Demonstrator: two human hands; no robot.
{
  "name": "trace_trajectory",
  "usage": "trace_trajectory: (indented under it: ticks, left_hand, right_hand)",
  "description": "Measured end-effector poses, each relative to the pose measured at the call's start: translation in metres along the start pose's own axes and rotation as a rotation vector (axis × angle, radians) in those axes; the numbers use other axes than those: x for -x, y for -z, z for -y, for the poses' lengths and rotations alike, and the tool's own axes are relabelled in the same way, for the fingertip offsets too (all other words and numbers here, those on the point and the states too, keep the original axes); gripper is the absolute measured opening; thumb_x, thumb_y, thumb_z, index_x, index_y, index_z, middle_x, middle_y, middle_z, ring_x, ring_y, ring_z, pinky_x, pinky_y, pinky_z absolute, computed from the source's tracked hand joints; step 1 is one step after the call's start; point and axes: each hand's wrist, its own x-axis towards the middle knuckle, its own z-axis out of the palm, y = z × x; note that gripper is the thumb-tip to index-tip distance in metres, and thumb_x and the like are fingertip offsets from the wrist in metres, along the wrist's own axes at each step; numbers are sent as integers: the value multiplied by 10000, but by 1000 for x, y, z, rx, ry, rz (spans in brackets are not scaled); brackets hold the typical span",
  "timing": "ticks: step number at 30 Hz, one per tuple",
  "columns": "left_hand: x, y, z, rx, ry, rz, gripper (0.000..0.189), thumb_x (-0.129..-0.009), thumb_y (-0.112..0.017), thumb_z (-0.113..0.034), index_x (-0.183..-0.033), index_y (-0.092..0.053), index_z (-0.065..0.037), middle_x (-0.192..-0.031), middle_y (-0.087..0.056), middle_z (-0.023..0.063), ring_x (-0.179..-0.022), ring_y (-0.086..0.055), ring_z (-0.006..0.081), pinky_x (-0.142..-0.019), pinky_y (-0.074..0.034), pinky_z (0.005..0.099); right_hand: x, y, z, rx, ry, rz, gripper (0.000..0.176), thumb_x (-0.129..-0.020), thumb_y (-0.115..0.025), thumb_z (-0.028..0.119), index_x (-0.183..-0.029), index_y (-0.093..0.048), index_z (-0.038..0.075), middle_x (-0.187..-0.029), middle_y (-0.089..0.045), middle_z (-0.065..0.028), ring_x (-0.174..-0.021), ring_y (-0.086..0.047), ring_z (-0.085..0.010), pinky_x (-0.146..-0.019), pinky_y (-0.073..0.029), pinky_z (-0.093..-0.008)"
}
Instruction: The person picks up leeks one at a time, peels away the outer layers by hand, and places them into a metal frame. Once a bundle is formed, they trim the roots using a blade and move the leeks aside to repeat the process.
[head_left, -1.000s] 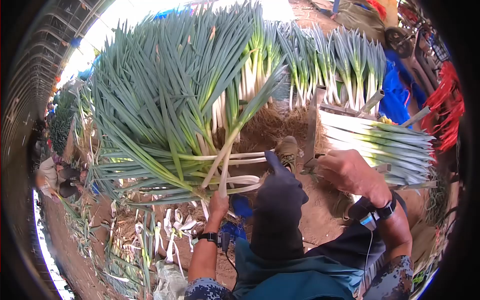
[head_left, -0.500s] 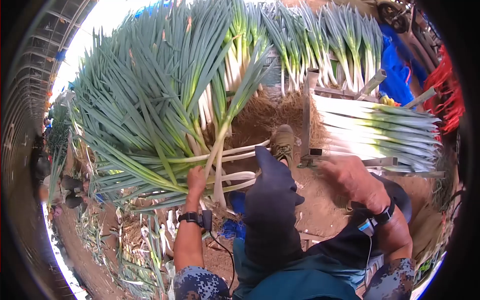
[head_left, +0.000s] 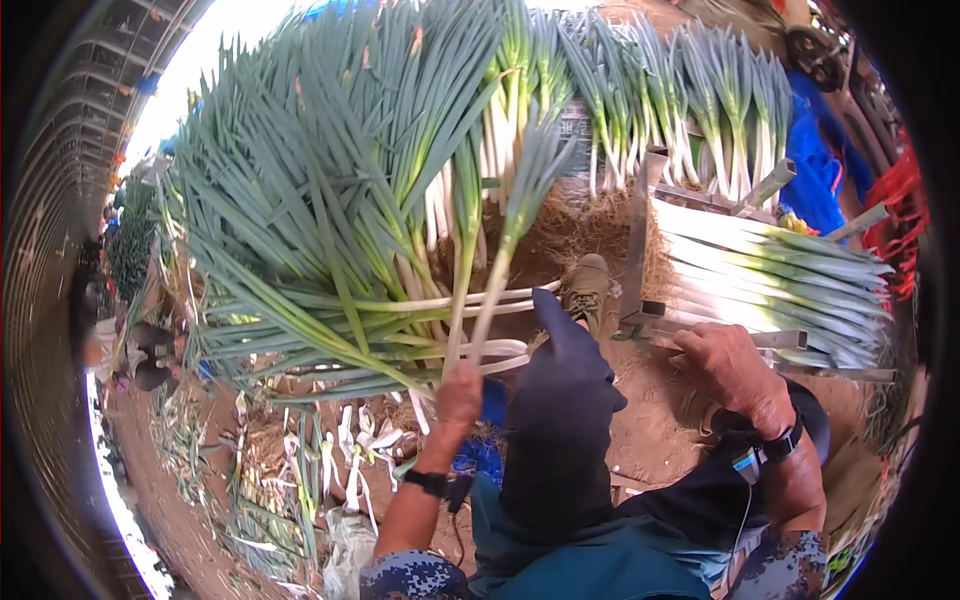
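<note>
My left hand (head_left: 460, 394) is closed round the lower white ends of two long green onions (head_left: 488, 308), whose leaves point away from me. Beside it lies a big heap of green onions (head_left: 310, 190), some with pale stems reaching toward my shoe. My right hand (head_left: 738, 372) is at the near side of a metal rack (head_left: 640, 235), its fingers loosely bent and apart, with nothing visible in them. Cleaned green onions (head_left: 740, 265) lie side by side in that rack, roots to the left. Part of the right hand's fingers is hidden underneath.
Bundles of green onions (head_left: 690, 100) stand along the back. A blue sheet (head_left: 815, 145) and red strings (head_left: 900, 215) are at the right. Peeled scraps (head_left: 350, 450) litter the soil at lower left. My shoe (head_left: 585, 288) is planted between heap and rack.
My left hand has moved right and toward me, now holding two green onions by their lower ends. My right hand has slowed near the rack. The view has shifted slightly.
</note>
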Motion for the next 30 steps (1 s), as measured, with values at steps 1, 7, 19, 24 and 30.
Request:
trace_trajectory:
  ticks: [1, 7, 19, 24, 30]
  left_hand:
    - [4, -21, 2, 8, -15, 1, 242, -985, -529, -276, -1066, -577, -52, -882, -654, 199, -789, -658, 428, -675, -537, 531]
    - [3, -15, -15, -120, -315, -480, 267, -940, -596, -251, -1132, -593, -64, -971, -651, 199, -837, -649, 436, -733, -512, 555]
    - [-29, 74, 61, 511, 218, 8, 295, -985, -541, -319, -981, -629, -38, -737, -648, 106, -595, -612, 262, -539, -487, 393]
    - [25, 237, -2, 1171, 266, 206, 287, -1034, -507, -283, -1023, -609, -16, -658, -543, -18, -456, -446, 62, -416, -372, 236]
    - [142, 335, -32, 1122, 275, 177, 294, -1006, -539, -279, -1033, -616, 3, -679, -582, 4, -461, -474, 77, -423, -384, 242]
  right_hand:
    - [-2, -4, 1, -7, 22, -6, 162, -846, -686, 156, -954, -620, 55, -806, -620, -132, -777, -616, -363, -683, -492, -446]
    - [-4, -12, 2, -37, 1, 50, 203, -854, -685, 165, -1001, -614, 44, -810, -615, -148, -811, -617, -368, -704, -488, -449]
    - [-32, 9, 14, -122, 148, -35, 183, -868, -658, 126, -1023, -631, 31, -870, -651, -144, -787, -644, -363, -687, -509, -434]
    - [-84, 31, 54, -784, 114, 11, 312, -964, -638, 223, -1160, -640, -21, -984, -694, -105, -777, -695, -231, -716, -580, -324]
    - [-172, -15, 142, -1534, -129, -21, 688, -972, -605, 486, -1285, -486, -115, -1138, -588, -175, -918, -671, -240, -842, -595, -347]
